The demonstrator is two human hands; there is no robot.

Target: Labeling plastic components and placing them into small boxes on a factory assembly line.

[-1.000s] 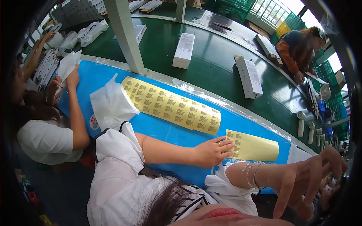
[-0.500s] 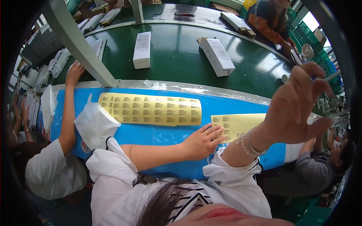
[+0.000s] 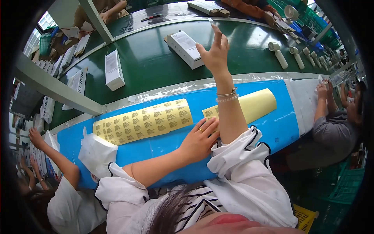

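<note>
Head view: The left hand (image 3: 199, 139) is laid flat, fingers spread and holding nothing, on the near corner of a yellow label sheet (image 3: 249, 106) lying on the blue counter (image 3: 163, 145). The right hand (image 3: 213, 50) is raised above the green conveyor belt (image 3: 152, 62), fingers apart; a small pale label (image 3: 210, 21) is seen at a fingertip. A white box (image 3: 186, 47) is located on the belt just left of that hand. A larger label sheet (image 3: 144, 121) lies to the left, well apart from the smaller sheet. Bare blue surface is left between both sheets and the near counter edge. A second white box (image 3: 114, 70) stands farther left.
</note>
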